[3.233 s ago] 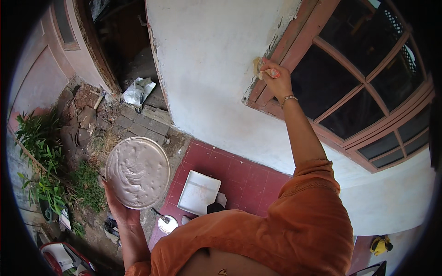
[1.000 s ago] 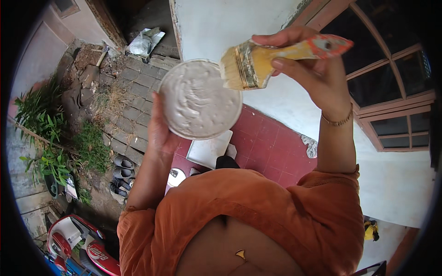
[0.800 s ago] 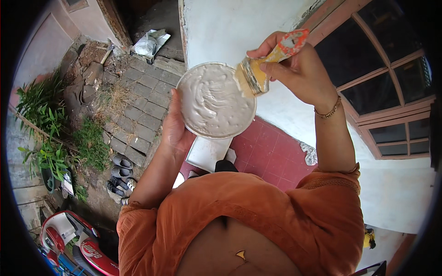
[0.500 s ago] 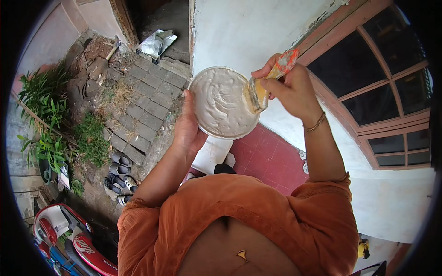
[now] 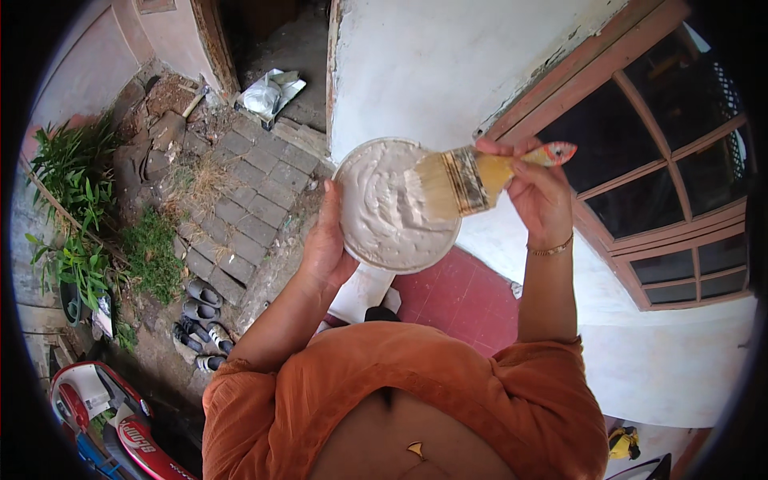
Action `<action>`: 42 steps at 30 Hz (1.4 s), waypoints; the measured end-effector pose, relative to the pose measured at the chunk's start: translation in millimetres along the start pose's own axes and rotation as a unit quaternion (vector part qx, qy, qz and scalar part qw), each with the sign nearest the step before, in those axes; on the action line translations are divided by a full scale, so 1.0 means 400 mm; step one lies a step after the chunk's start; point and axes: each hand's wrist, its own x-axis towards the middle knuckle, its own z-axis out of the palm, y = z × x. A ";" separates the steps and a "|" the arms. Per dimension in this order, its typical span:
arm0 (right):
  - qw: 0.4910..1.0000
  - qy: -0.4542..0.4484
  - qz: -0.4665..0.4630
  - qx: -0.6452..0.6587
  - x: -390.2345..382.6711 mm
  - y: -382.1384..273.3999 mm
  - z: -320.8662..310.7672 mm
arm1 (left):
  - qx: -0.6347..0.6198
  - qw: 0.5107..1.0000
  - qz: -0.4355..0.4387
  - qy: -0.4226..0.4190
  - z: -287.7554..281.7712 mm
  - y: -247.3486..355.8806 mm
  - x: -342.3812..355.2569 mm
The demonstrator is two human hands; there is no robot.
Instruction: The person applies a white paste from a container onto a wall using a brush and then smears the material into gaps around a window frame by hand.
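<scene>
A round tub (image 5: 346,232) full of thick, greyish-white paint (image 5: 376,196) is held up in front of my chest. My left hand (image 5: 326,240) grips its left side, thumb along the rim and the other fingers hidden beneath. In my right hand (image 5: 534,188) is a wide paintbrush (image 5: 472,178), pinched at the base of its handle. The brush lies nearly level, handle to the right, its pale bristles over the right part of the paint. Ridges and swirls mark the paint's surface. Whether the bristle tips touch it I cannot tell for sure.
A white wall (image 5: 408,72) stands ahead, with a brown-framed window (image 5: 632,152) at the right. Red floor tiles (image 5: 456,300) lie below. To the left are grey pavers (image 5: 240,200), green plants (image 5: 76,184), several shoes (image 5: 204,312) and a red motorbike (image 5: 140,440).
My right hand has turned the brush from steeply tilted at the tub's right rim to nearly level, bristles pointing left over the paint. The tub sits slightly lower in view.
</scene>
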 end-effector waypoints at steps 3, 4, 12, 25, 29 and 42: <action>0.997 -0.019 -0.004 0.073 -0.014 0.033 -0.063 | -0.025 0.999 -0.012 -0.022 0.015 0.008 0.007; 0.992 0.001 -0.010 0.126 -0.023 0.038 -0.070 | -0.039 0.999 -0.020 -0.029 0.021 0.009 0.012; 0.970 0.042 -0.043 0.234 -0.055 0.084 -0.163 | -0.030 0.999 -0.028 -0.026 0.066 0.011 0.040; 0.948 0.170 -0.265 0.043 -0.064 -0.113 -0.227 | -0.008 0.999 0.010 -0.040 0.066 0.003 0.080; 0.890 0.244 -0.336 -0.190 -0.028 -0.138 -0.256 | -0.027 0.999 0.028 -0.024 0.047 -0.009 0.089; 0.701 0.250 -0.383 -0.547 0.098 -0.002 -0.314 | -0.061 0.996 0.064 0.029 0.031 -0.030 0.091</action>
